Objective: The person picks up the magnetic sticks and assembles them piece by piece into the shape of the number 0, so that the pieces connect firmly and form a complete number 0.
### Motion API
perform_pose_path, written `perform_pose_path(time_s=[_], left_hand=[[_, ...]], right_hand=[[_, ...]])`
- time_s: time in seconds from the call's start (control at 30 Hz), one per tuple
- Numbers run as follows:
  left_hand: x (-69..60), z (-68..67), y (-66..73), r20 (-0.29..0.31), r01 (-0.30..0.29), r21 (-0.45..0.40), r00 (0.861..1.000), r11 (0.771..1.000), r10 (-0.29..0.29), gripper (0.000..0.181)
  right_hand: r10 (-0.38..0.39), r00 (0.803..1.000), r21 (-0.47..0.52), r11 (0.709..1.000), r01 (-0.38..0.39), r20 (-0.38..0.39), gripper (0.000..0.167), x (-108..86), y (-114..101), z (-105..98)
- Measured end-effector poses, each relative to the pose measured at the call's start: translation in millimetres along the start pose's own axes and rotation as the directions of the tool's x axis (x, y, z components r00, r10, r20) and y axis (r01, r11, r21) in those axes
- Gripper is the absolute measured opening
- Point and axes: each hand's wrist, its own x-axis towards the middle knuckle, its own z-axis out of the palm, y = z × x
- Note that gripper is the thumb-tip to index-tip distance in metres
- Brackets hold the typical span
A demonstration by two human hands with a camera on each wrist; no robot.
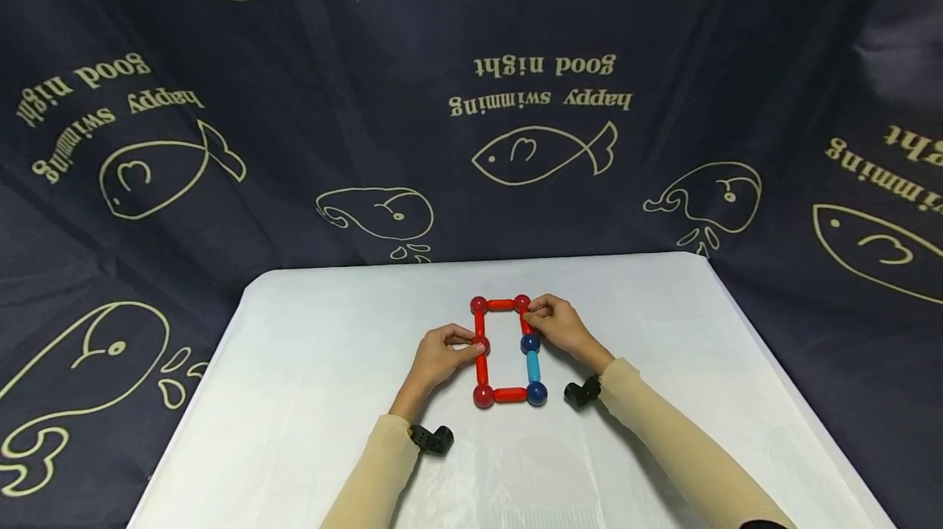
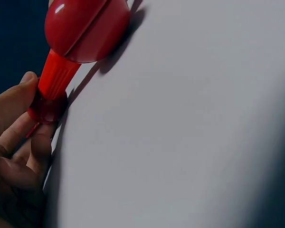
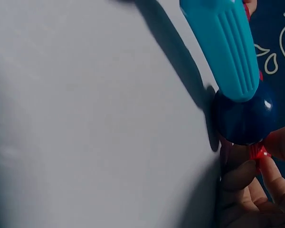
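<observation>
A rectangle of toy building rods and balls lies flat on the white table. Its left side has red rods [image 1: 482, 368] joined by red balls [image 1: 483, 395]; the lower right has a light blue rod [image 1: 534, 367] between two dark blue balls [image 1: 537, 394]. My left hand [image 1: 439, 355] pinches the middle red ball [image 2: 47, 108] on the left side between thumb and fingers. On the upper right side, my right hand [image 1: 563, 327] pinches a red rod [image 3: 257, 151] just beyond the upper dark blue ball [image 3: 246, 114]. That rod is partly hidden by fingers.
The white table [image 1: 309, 398] extends around the rectangle on all sides. Behind it hangs a dark blue cloth [image 1: 412, 103] with fish and whale drawings. A black wrist camera [image 1: 433, 439] sits on the left wrist and another camera [image 1: 582, 391] on the right.
</observation>
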Motion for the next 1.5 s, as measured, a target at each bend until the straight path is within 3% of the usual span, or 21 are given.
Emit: perform_pose_path(time_s=[0.2, 0.47, 0.9, 1.13, 1.33, 1.5], left_hand=[[0.2, 1.0, -2.3, 0.002, 0.006, 0.025, 1.000, 1.000, -0.006, 0.029], [0.7, 1.5, 0.6, -0.005, 0.008, 0.036, 1.000, 0.999, -0.008, 0.026], [6.1, -7.2, 8.4, 0.027, -0.026, 0.102, 0.999, 0.994, 0.023, 0.022], [14.1, -16.3, 11.0, 0.011, -0.031, 0.122, 1.000, 0.992, 0.029, 0.018], [19.1, -20.7, 12.2, -0.016, -0.054, 0.207, 0.998, 0.977, 0.058, 0.017], [20.7, -22.1, 13.5, -0.045, -0.063, 0.228, 0.996, 0.972, 0.075, 0.017]], right_hand=[[-0.098, 0.994, -0.067, 0.993, 0.100, 0.039, 0.024, -19.4, 4, -4], [-0.144, 0.984, -0.110, 0.982, 0.155, 0.104, 0.020, -41.0, 7, -10], [-0.148, 0.984, -0.140, 0.977, 0.161, 0.101, 0.020, -33.3, 0, -3], [-0.158, 0.985, -0.124, 0.978, 0.167, 0.075, 0.021, -25.2, -5, 3], [-0.143, 0.988, -0.119, 0.982, 0.149, 0.059, 0.021, -20.1, -9, 9], [-0.152, 0.987, -0.107, 0.982, 0.157, 0.056, 0.022, -14.3, -9, 12]])
